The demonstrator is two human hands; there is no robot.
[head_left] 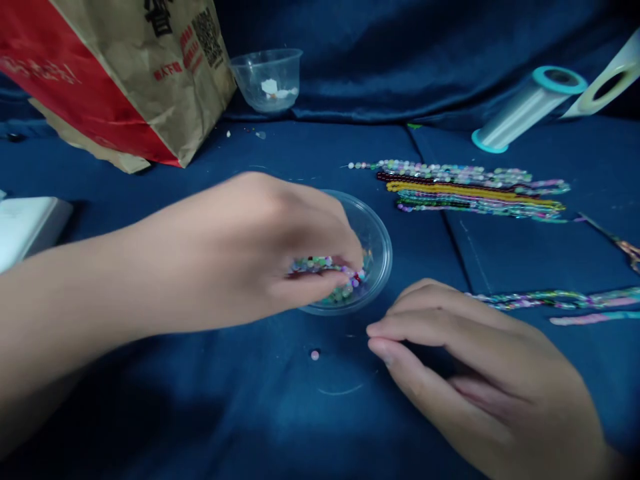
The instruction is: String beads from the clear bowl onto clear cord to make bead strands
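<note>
My left hand (265, 240) reaches over a clear plastic bowl (385, 257) with its thumb and fingers down among small colored beads (345, 291). Thumb and forefinger are closed around some of the beads, and the other fingers are hidden under the hand. Right of and nearer than the bowl, my right hand (480, 360) pinches thumb and forefinger together; what is between the tips, if anything, is too small to tell. A single pink bead (315, 355) lies on the blue cloth between the hands. A thin pale curved line (341, 391) shows just below it.
Bead strands (475, 187) lie at the right, with more strands (550, 300) nearer. Scissors (627, 250) rest at the right edge. Behind stand a spool of clear line (527, 110), a tape roll (607, 87), a second plastic bowl (270, 80) and a paper bag (175, 87). A white box (33, 223) sits left.
</note>
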